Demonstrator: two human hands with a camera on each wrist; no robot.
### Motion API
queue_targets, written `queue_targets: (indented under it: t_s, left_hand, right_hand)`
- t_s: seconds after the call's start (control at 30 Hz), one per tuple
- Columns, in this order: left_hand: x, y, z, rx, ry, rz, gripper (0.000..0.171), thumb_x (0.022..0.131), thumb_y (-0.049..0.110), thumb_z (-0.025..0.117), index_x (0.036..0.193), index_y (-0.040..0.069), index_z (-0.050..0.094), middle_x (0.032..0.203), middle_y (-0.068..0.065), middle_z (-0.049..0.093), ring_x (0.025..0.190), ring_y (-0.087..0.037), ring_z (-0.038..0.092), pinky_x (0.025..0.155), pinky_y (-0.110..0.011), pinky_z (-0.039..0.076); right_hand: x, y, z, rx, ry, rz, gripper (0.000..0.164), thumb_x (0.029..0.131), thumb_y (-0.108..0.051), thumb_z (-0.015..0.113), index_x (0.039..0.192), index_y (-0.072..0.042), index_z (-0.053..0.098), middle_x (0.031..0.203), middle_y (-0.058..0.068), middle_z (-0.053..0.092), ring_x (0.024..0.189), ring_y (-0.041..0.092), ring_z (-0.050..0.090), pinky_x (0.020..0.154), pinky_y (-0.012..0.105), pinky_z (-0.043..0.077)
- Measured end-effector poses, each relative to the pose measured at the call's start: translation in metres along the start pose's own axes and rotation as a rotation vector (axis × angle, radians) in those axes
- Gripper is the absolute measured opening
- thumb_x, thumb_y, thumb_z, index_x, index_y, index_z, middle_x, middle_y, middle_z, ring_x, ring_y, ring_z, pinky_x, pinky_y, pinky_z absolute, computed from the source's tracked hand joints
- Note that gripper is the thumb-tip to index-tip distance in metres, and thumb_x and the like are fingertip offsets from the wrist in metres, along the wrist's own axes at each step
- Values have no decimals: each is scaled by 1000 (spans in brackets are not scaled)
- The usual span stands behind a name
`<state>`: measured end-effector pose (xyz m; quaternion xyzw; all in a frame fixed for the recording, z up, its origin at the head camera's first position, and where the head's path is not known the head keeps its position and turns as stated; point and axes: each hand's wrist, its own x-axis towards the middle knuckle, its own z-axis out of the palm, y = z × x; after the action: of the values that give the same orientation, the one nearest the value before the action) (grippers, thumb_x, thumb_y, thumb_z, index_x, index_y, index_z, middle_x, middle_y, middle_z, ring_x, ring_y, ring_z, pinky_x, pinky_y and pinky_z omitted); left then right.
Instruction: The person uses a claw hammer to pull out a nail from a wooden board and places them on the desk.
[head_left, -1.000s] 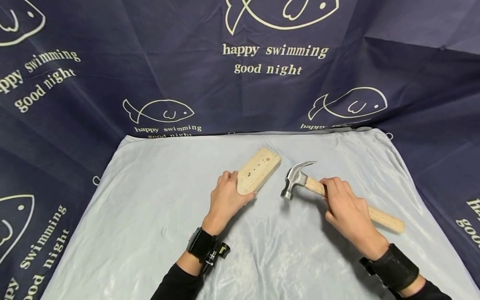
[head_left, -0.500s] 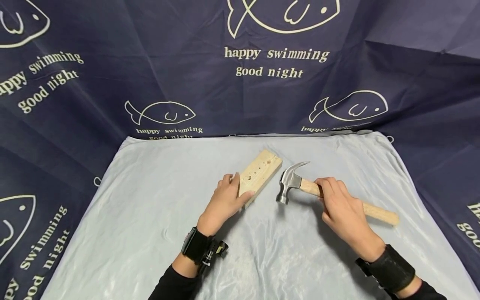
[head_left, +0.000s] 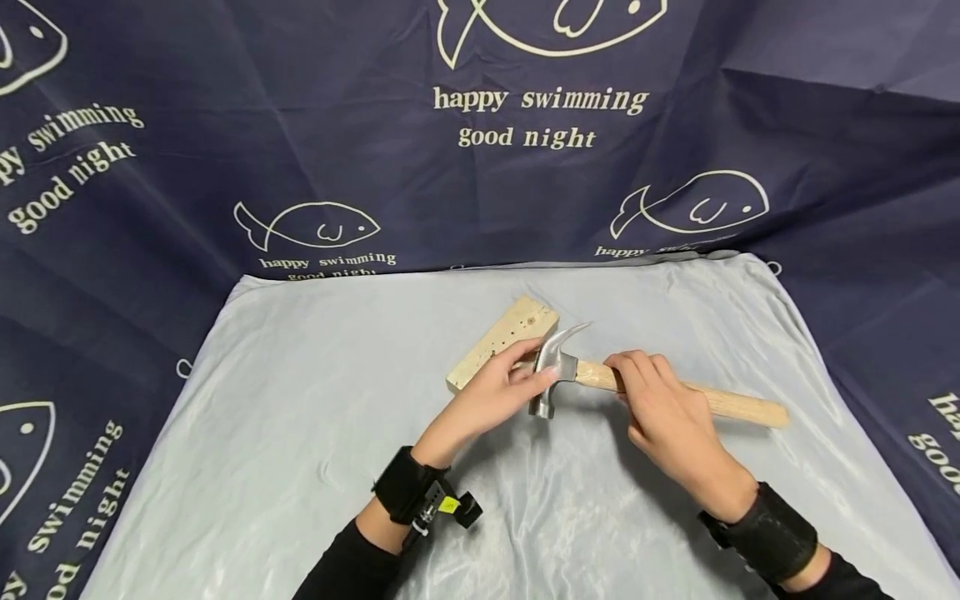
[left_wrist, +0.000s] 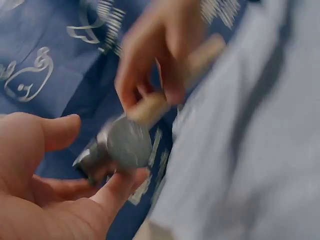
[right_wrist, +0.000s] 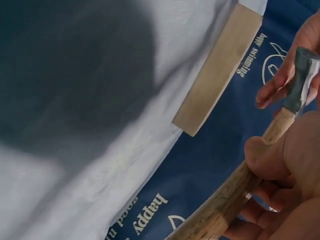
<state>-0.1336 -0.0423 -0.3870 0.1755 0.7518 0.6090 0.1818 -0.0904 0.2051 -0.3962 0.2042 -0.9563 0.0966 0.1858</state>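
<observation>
My right hand (head_left: 671, 412) grips the pale wooden handle of a claw hammer (head_left: 553, 362), its steel head pointing left and its claw curving up toward the back. The handle's end sticks out past the right of the hand. My left hand (head_left: 495, 392) is at the hammer head, fingers behind it and thumb in front. In the left wrist view the thumb stands apart from the metal head (left_wrist: 129, 145), while the fingertips reach its underside. Behind the left hand a wooden block (head_left: 487, 342) with several small dark holes lies at a slant on the cloth, partly covered by that hand.
A shiny pale grey cloth (head_left: 300, 433) covers the table. Dark blue curtains (head_left: 420, 183) with white fish prints and lettering stand around the back and sides. Black straps (head_left: 780, 533) with cameras sit on both wrists.
My left hand has let go of the wooden block and moved right to the hammer head. My right hand has brought the hammer slightly left. The block now lies free.
</observation>
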Motion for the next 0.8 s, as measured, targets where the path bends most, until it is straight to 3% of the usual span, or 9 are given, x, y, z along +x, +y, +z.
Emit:
queue_targets:
  t_s: [0.1,0.2,0.43,0.6,0.73,0.8]
  left_hand:
    - [3,-1,-1,-190,-54,-76,50,88,33,65,133,24,48,112,-6,65,98,-19,65,73,-29,53]
    - [5,-3,-2,-272,-53,-100,42,88,27,66,127,21,54,107,-12,68,93,-21,67,72,-30,54]
    - [5,-5,-6,-208,13,-110,45,85,22,69,127,16,56,119,-10,64,99,-11,63,83,-24,50]
    - [5,-10,-11,-248,-2,-115,45,83,19,71,126,14,57,122,-15,61,102,-13,63,86,-25,50]
    - [4,-11,-12,-222,-19,-112,48,82,21,72,126,9,56,118,-16,63,97,-13,65,82,-25,52]
    - [3,-12,-12,-198,-16,-116,48,82,22,73,124,7,56,111,-11,66,93,-14,66,79,-26,53]
  right_hand:
    - [2,-3,-1,0,0,-14,39,83,-10,56,121,-19,51,117,-10,51,98,12,48,50,24,44]
    - [4,-5,-1,-1,14,-28,40,83,-10,57,121,-20,51,118,-11,52,97,11,48,52,26,46]
    - [8,-8,-1,-9,29,-58,38,82,-7,54,119,-19,53,117,-11,53,95,12,50,48,26,44]
    - [11,-11,-3,-13,-6,-67,46,76,-2,54,118,-20,53,112,-12,52,93,11,48,45,23,39]
    - [11,-12,-4,-9,-23,-74,51,70,1,54,116,-21,53,106,-12,51,89,10,47,43,19,33]
    - [11,-12,-4,-1,-27,-74,48,72,0,55,116,-21,53,106,-13,51,89,10,47,42,19,33]
